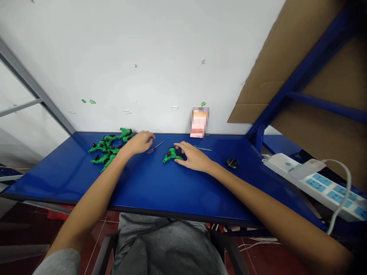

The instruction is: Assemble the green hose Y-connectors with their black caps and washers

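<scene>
Green and seemingly plastic, the connector point(172, 153) lies on the bench point(172, 191) at the right hand point(195, 157), whose grip is open, thumb and fingers parted near its right end; contact is unclear. It looks light, stiff and slightly slick, best held by its central body. Beyond, the left hand point(140, 143), loosely open, is between the screwdriver point(151, 150) and the pile point(109, 140) of similar pieces.

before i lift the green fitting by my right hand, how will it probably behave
The green fitting looks like moulded plastic, so it is probably stiff and fairly light. Its spread branches should keep it from rolling, though a push might swivel it on the glossy blue table.
</scene>
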{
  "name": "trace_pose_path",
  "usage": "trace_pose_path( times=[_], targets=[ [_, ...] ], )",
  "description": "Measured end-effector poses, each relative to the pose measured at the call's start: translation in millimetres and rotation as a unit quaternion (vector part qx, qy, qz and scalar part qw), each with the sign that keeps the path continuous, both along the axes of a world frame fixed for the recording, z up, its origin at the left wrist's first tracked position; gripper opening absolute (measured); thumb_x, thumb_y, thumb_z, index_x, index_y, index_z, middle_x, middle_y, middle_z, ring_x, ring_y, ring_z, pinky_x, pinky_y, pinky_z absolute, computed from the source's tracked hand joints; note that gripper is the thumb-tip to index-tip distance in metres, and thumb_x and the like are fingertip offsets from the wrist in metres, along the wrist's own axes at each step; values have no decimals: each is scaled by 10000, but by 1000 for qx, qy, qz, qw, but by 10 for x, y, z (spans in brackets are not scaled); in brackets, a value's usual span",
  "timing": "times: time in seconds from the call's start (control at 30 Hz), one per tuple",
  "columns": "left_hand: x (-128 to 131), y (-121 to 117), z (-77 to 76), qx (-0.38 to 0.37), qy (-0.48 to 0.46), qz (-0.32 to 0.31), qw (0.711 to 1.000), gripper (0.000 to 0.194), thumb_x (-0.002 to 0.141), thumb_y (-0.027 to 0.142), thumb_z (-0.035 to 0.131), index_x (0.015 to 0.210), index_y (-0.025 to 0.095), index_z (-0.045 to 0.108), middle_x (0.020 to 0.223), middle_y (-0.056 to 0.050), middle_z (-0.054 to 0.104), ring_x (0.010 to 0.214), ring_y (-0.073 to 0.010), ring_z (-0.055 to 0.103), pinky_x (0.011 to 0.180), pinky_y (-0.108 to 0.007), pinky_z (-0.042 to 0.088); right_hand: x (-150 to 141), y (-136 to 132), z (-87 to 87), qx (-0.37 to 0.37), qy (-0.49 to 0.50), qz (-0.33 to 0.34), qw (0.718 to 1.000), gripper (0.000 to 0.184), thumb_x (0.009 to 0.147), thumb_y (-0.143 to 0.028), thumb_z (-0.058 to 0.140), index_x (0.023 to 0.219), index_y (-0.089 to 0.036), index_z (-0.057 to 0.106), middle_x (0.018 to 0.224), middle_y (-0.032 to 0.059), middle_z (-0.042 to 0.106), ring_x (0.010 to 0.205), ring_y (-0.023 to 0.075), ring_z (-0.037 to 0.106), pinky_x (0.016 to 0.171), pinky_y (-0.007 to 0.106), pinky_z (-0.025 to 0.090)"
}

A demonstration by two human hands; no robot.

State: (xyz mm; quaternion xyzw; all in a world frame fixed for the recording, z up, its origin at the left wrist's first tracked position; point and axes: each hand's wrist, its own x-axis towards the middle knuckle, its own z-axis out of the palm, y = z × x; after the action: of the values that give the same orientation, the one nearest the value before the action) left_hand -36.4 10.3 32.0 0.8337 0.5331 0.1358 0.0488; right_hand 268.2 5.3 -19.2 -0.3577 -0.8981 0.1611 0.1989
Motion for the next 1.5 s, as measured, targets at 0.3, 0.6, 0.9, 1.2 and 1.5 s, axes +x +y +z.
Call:
trace_pose_path(
  times=[0.3,0.6,0.9,1.2,1.5],
  targets=[
    [-304,120,34,20,10,58,998,374,914,215,479,1144,135,763,1148,-152,791,1069,-311,723,1001,-455,553,35,11,56,36,-14,-27,999,493,976,-360,674,1437,-205,597,1339,149,657,1180,328,688,995,502,583],
    [0,23,-78,-85,18,-14,996,354,889,482,664,1062,184,746,917,-70,797,766,-229,716,715,-317,512,-29,-122,131,16,-34,-43,998,572,946,-620,685,1385,-255,643,1301,141,685,1222,369,654,1034,560,552],
    [-96,85,-104,-120,29,-10,992,303,888,380,653,1119,191,702,780,-26,758,719,-222,691,666,-309,450,133,14,217,11,-97,-62,993,251,925,-380,715,1125,-229,731,1077,100,748,1002,312,724,799,424,558],
    [41,28,-114,-13,-15,-14,1000,357,990,418,582,1161,138,723,1059,-129,743,896,-262,695,838,-385,541,165,111,216,-19,-68,-52,996,135,930,-351,714,950,-223,755,882,31,763,777,205,705,665,316,466],
    [316,-54,-345,28,-47,-202,978,568,962,103,547,1512,233,595,1572,-135,552,1418,-320,538,1214,-528,418,177,162,192,-19,-77,-30,996,164,892,-361,767,964,-214,763,924,42,753,806,194,694,698,297,458]
  ],
)
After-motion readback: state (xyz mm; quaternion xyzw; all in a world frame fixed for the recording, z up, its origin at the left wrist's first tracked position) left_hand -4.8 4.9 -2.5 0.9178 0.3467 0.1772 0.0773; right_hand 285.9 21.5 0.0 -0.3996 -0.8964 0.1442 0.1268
